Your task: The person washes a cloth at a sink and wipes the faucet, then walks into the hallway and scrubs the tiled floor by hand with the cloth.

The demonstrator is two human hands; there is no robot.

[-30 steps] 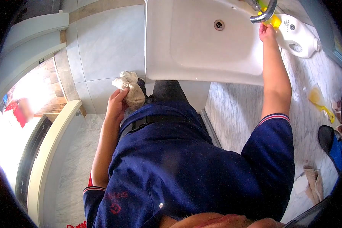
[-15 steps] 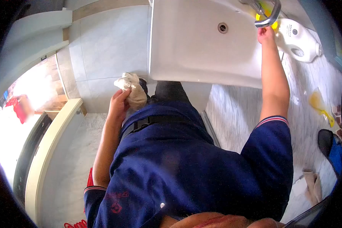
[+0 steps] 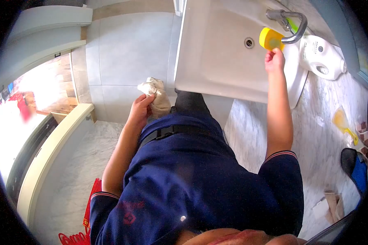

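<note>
My right hand point(image 3: 275, 61) is closed on a small yellow cup-like container point(image 3: 266, 37), held over the sink beneath the spout of the chrome faucet point(image 3: 295, 39). Its hollow side shows, but what is inside is not clear. The white sink point(image 3: 216, 61) has a round drain just left of the container. Down by my left thigh, my left hand point(image 3: 140, 109) pinches a bunched off-white cloth point(image 3: 156, 94) between thumb and fingers. A white jug point(image 3: 321, 57) with a handle lies beside the sink, right of the faucet.
A yellow-green item point(image 3: 291, 25) is partly hidden behind the faucet. Along the right lie a yellow-handled tool point(image 3: 349, 132), a blue and black item point(image 3: 359, 169) and a beige cloth point(image 3: 334, 206). At lower left are a red coiled cord point(image 3: 74, 239) and a cream ledge point(image 3: 55, 153).
My right hand has drawn the yellow container from behind the faucet down and left, over the basin. My left hand keeps its hold on the cloth. The view has shifted slightly.
</note>
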